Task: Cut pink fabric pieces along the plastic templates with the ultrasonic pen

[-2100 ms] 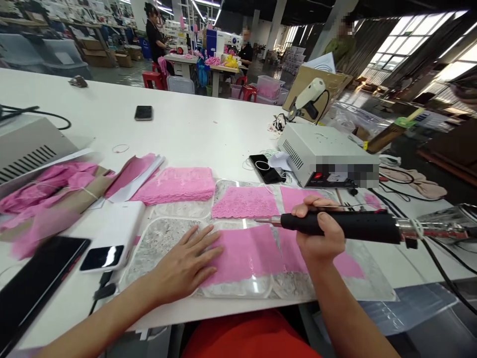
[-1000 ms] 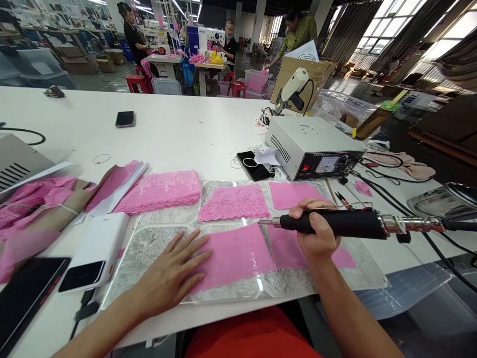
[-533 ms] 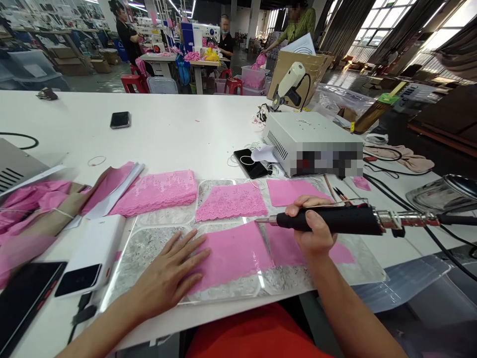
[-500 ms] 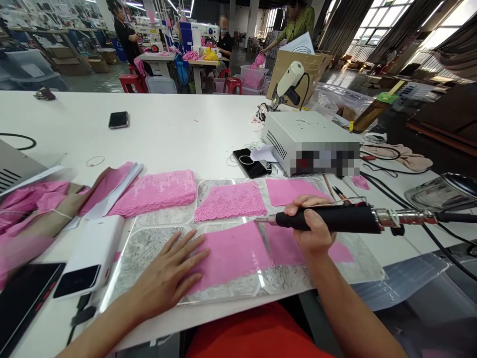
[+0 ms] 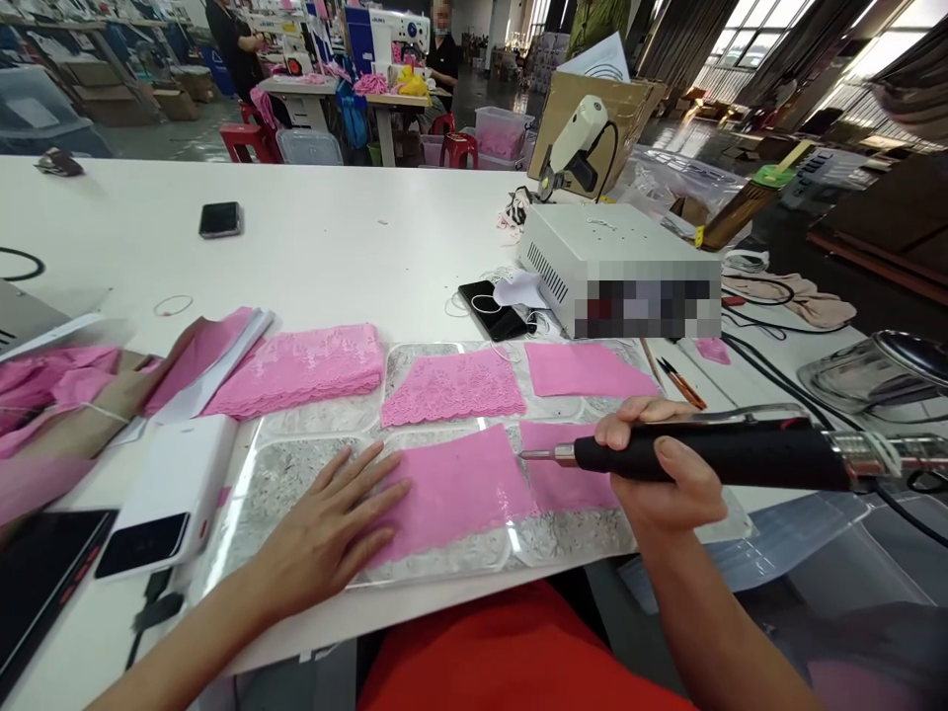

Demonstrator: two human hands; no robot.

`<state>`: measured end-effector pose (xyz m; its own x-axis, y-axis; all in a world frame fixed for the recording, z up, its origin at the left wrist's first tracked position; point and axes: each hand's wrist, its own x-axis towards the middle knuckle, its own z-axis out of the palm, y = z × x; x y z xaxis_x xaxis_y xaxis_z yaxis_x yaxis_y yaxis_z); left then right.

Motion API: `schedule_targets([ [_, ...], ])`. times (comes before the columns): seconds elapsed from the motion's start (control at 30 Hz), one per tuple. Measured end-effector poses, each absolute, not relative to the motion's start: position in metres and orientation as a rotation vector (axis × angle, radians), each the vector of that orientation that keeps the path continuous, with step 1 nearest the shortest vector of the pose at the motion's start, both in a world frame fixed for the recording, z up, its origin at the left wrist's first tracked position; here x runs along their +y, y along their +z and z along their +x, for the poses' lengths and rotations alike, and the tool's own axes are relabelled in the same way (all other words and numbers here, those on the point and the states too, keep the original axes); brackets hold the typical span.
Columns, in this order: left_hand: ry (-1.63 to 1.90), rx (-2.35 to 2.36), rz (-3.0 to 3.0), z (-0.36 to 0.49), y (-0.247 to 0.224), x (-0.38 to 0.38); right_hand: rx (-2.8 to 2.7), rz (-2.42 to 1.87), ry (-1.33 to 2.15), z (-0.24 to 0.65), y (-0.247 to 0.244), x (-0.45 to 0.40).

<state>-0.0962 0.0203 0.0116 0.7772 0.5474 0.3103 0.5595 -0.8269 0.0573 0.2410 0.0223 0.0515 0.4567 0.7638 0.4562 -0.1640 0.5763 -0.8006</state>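
Left hand [image 5: 333, 518]: flat, fingers slightly spread, pressing left edge of smooth pink piece [image 5: 459, 489], nothing gripped. Right hand [image 5: 667, 464]: closed round black handheld tool [image 5: 711, 452], metal tip near that piece's upper right corner; contact hard to judge. Beyond the hands: lace piece [image 5: 455, 385], then black phone [image 5: 495, 311]. White power bank [image 5: 170, 494] left of left hand. Grey box [image 5: 614, 247] beyond right hand.

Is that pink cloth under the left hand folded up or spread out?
Spread out: the pink cloth lies flat on the marbled mat, no fold visible, the left hand resting on its left end.
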Motion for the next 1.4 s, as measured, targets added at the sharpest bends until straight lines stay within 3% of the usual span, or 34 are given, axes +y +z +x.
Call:
schedule_targets([
  [1.4,-0.490,-0.942,-2.916,-0.098,0.010,0.019,-1.009,-0.731,0.716,0.244,0.055,0.009],
])
